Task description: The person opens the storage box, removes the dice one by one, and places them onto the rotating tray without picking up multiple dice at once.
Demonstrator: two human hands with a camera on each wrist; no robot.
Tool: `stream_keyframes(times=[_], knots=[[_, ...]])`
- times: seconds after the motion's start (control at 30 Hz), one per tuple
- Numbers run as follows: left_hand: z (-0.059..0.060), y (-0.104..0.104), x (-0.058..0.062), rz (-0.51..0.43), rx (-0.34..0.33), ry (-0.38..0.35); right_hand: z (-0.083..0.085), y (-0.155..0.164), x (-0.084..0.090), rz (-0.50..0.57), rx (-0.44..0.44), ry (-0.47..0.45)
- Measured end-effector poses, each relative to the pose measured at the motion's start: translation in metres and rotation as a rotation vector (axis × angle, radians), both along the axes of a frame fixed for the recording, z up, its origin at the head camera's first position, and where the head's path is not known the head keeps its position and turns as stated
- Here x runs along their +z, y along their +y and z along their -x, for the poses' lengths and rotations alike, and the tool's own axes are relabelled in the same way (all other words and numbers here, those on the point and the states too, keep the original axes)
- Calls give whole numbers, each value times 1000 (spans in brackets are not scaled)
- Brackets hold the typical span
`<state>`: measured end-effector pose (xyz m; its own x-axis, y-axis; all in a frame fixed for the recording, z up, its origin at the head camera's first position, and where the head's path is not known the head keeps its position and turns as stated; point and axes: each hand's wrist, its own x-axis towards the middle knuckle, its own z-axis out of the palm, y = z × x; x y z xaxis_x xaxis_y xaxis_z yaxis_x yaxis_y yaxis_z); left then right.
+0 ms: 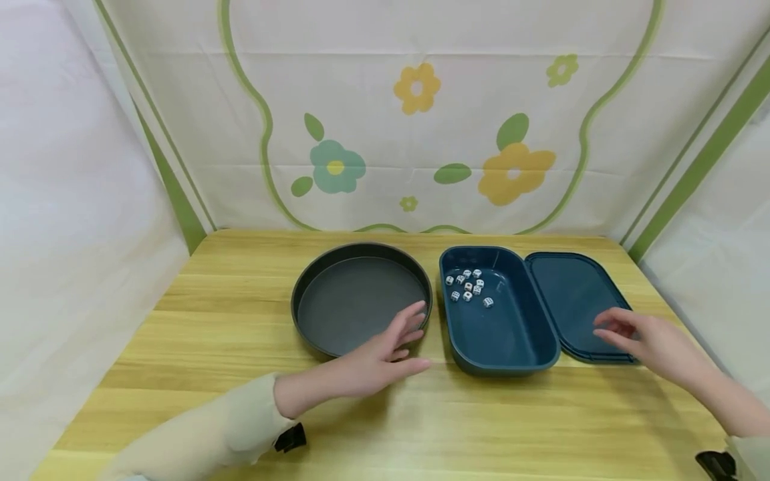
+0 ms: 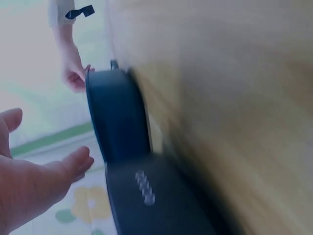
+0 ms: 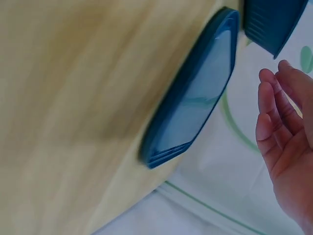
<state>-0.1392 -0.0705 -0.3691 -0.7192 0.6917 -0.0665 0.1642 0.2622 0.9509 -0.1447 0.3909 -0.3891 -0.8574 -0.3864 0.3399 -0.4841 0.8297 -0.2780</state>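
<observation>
My left hand [image 1: 380, 357], fingers spread and holding nothing, hovers over the near right rim of a dark round baking pan [image 1: 349, 300]. To the pan's right stands a deep blue rectangular container [image 1: 502, 334]. Several small white dice [image 1: 476, 290] lie loose inside it, toward its far left. Its flat blue lid [image 1: 568, 287] rests on the table along the container's right side. Over the lid's near right part is my right hand [image 1: 658, 344], its fingers loosely bent. The right wrist view shows nothing between that thumb and the fingers [image 3: 266, 100].
A wooden table [image 1: 210, 334] carries all of these. White cloth with printed flowers [image 1: 417, 89] hangs along the back edge, and pale cloth walls [image 1: 90, 200] stand at both sides. A dark strap piece [image 1: 291, 438] sits at the left cuff.
</observation>
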Motion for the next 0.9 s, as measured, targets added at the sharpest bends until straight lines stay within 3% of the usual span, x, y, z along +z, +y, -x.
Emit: stream_keyframes(times=[0.17,0.4,0.67,0.77,0.9], knots=[[3,-22,5,33,24,119,7,-12,9,-18,12,23],[20,-70,2,139,225,357,19,-27,23,-15,64,85],[45,-135,-9,279,399,321,30,-46,39,-31,68,93],[52,-155,-15,313,416,299,35,-56,42,-20,65,88],[59,-174,-27,238,375,237,43,-69,45,12,80,68]])
